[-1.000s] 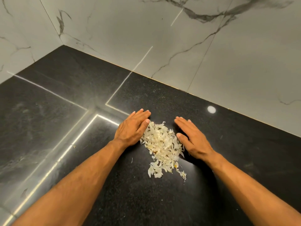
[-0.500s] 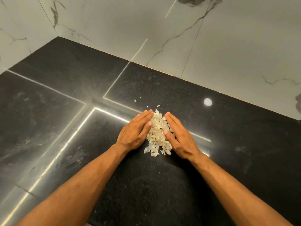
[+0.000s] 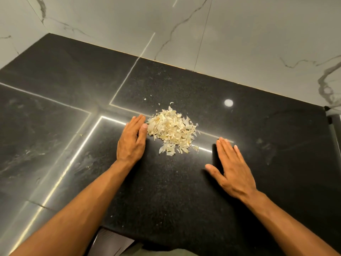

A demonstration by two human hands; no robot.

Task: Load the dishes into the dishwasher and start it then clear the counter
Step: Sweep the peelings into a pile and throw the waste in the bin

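A heap of pale, dry vegetable peelings (image 3: 172, 131) lies on the black stone counter (image 3: 180, 191). My left hand (image 3: 131, 140) stands on its edge with straight fingers, its thumb side touching the heap's left side. My right hand (image 3: 233, 169) lies flat with spread, straight fingers on the counter, to the right of the heap and nearer to me, apart from it. Neither hand holds anything.
White marble-patterned wall tiles (image 3: 221, 37) rise behind and to the left of the counter. A few loose flakes (image 3: 147, 97) lie beyond the heap. The counter's front edge (image 3: 140, 239) is near my body, and its right end (image 3: 327, 115) is at the far right.
Both hands pressed the peelings into a tighter heap half a second ago. Since then my right hand has pulled away to the right and toward me; my left hand stays against the heap.
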